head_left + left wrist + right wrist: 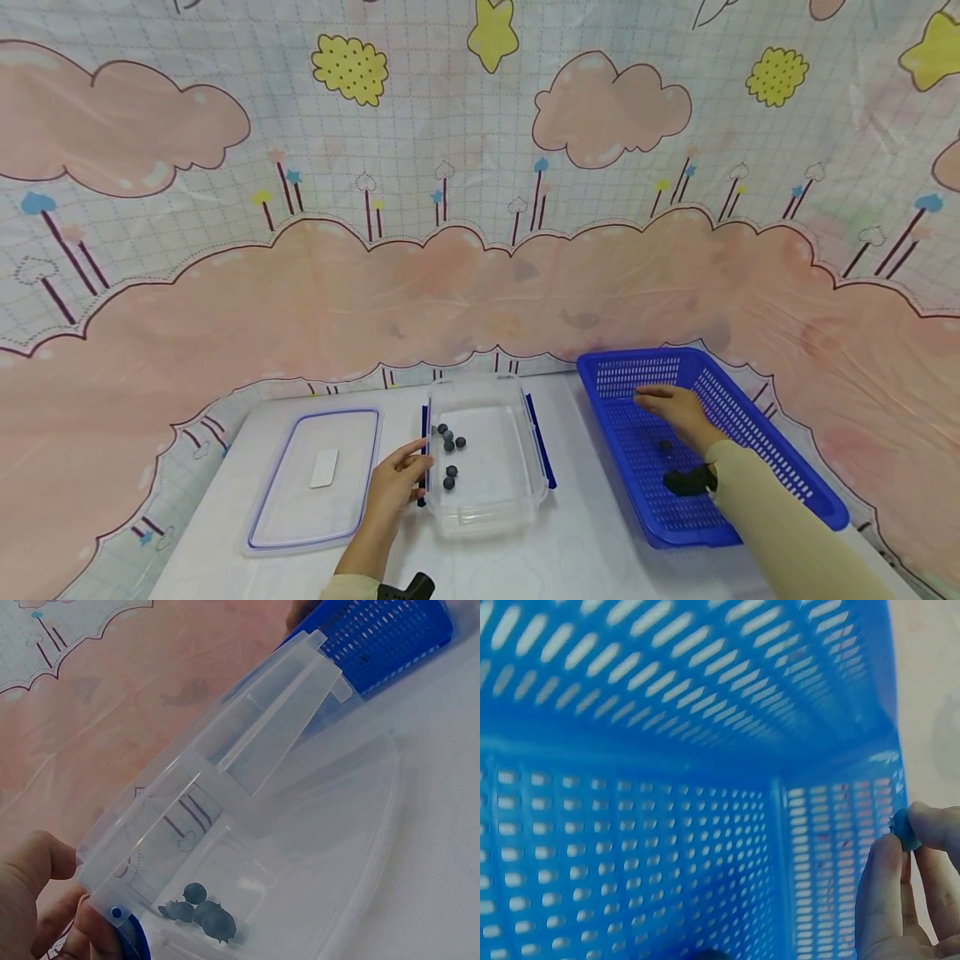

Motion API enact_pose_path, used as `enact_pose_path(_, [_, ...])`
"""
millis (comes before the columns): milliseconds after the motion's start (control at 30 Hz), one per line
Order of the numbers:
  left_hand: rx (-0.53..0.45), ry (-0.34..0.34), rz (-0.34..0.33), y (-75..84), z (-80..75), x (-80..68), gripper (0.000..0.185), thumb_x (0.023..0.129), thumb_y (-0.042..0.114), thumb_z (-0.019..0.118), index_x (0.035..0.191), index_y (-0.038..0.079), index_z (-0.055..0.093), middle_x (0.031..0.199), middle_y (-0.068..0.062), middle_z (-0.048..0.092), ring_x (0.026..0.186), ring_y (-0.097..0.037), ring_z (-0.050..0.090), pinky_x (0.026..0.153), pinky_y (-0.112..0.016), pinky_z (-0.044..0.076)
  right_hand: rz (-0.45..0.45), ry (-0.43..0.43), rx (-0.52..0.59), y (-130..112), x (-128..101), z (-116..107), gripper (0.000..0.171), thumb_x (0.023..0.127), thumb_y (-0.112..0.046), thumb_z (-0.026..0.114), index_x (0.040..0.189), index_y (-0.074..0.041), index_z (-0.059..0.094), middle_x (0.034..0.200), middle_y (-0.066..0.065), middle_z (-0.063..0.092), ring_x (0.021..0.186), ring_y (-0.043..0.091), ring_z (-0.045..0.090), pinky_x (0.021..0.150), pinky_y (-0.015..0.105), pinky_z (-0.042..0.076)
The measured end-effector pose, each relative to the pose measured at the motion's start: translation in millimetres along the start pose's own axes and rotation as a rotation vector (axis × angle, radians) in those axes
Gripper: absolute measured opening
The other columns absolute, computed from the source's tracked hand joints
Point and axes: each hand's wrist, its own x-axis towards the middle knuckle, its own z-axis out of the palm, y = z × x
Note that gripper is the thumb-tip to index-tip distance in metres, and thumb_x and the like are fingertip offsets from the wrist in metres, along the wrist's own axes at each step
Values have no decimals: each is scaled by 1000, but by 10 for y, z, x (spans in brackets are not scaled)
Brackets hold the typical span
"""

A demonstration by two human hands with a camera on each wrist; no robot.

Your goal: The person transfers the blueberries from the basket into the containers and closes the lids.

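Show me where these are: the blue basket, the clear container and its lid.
blue basket (757, 421): head view, on its right wall.
clear container (491, 518): head view, on its near rim.
lid (300, 500): head view, on its flat clear panel.

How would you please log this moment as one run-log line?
left hand grips clear container edge | right hand pinches blueberry inside blue basket | blueberries in container | lid beside container

backdrop: pink-cloud cartoon sheet | table: white, patterned cover | light: even
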Motion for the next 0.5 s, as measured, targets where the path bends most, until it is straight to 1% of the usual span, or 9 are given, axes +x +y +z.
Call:
enact_pose_path(133, [7, -6, 1, -3, -16, -15, 44, 88, 14, 69, 131, 5, 63, 90, 2, 62, 79, -13, 54, 55, -21, 52, -8, -17, 11, -74, -56, 53, 52, 98, -24, 62, 135, 11, 51, 133, 24, 58, 120, 34, 58, 108, 50, 41])
enact_pose_path(233, [12, -8, 3, -4, -28, -26, 44, 88, 14, 69, 131, 5, 63, 90, 2, 62, 79, -14, 54, 55, -21, 52, -27, -21, 28, -144, -106, 104, 52, 97, -24, 62, 134, 11, 52, 130, 22, 60, 116, 29, 62, 106, 48, 43])
enact_pose_path(367, [17, -13, 3, -1, -43, -37, 43, 88, 14, 69, 130, 6, 63, 90, 2, 62, 80, -14, 54, 56, -21, 52, -34, -44, 43, -244, -181, 180, 52, 98, -24, 62, 135, 10, 52, 131, 21, 60, 117, 29, 61, 106, 48, 42])
enact_pose_path(500, [22, -17, 1, 8, -61, -52, 43, 89, 15, 69, 131, 6, 63, 93, 0, 63, 81, -15, 54, 56, -21, 52, -43, -70, 87, -331, -234, 249, 54, 97, -25, 63, 137, 9, 50, 133, 22, 57, 113, 21, 63, 106, 45, 44])
